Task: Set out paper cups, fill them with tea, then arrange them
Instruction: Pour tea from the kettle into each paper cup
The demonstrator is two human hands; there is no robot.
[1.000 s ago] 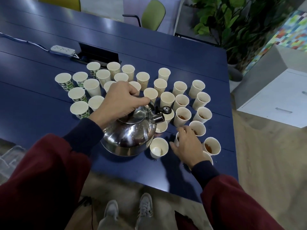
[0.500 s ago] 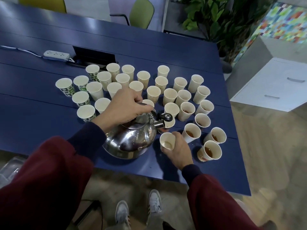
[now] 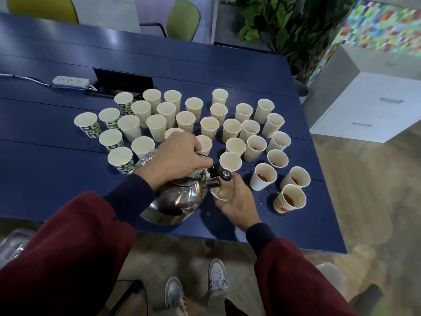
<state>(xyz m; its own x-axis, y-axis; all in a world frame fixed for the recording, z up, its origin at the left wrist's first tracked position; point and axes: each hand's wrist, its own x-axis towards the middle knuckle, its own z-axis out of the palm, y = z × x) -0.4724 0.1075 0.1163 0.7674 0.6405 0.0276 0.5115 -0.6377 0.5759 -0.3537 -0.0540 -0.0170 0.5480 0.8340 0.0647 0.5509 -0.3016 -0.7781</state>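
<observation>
steel kettle (image 3: 175, 201) gripped in the left hand (image 3: 175, 156) — tipped over the paper cup (image 3: 222, 193) the right hand (image 3: 238, 202) holds.

1. Paper cups (image 3: 185, 120) crowd the middle of the blue table (image 3: 57, 179), packed close, with only narrow gaps.
2. The kettle (image 3: 180, 201), the left hand (image 3: 175, 156) gripping it and the right hand (image 3: 237, 201) holding a cup (image 3: 222, 191) block the near centre.
3. Tea-filled cups (image 3: 263, 176) stand looser at right, with gaps between.
4. Bare tabletop runs along the near left and far side.
</observation>
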